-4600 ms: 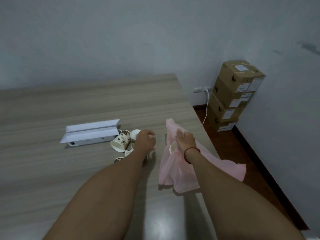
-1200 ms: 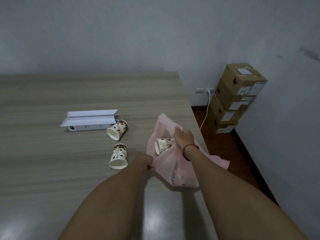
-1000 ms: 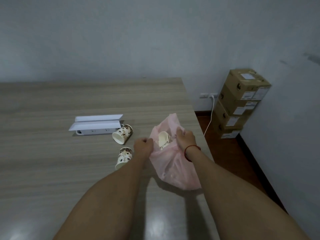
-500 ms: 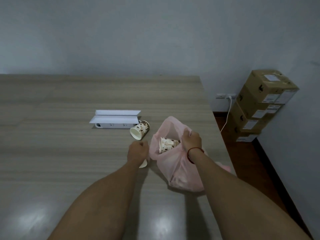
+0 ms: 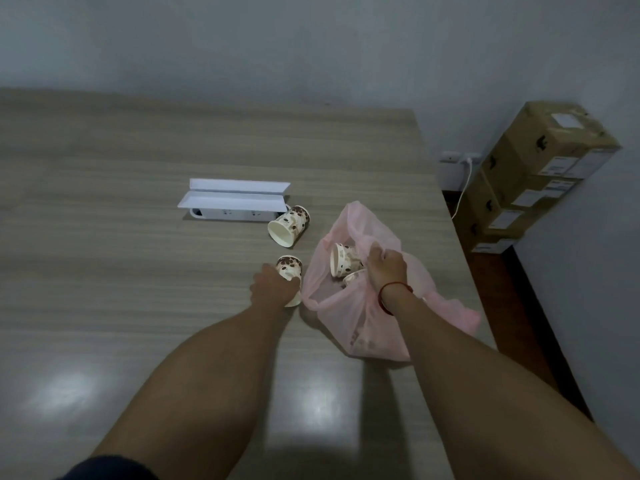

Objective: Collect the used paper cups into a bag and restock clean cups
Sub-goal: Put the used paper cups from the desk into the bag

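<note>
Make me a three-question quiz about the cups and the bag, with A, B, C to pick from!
1. Where does the far cup lie?
A) beside the white socket box
B) on the floor
C) on a chair

2. What colour is the bag?
A) blue
B) pink
C) black

3. What is the left hand doing?
A) gripping the near cup
B) lying flat on the table
C) waving in the air

Answers:
1 A, it lies on its side next to the box.
2 B, the thin plastic is pink.
3 A, its fingers curl round the cup.
</note>
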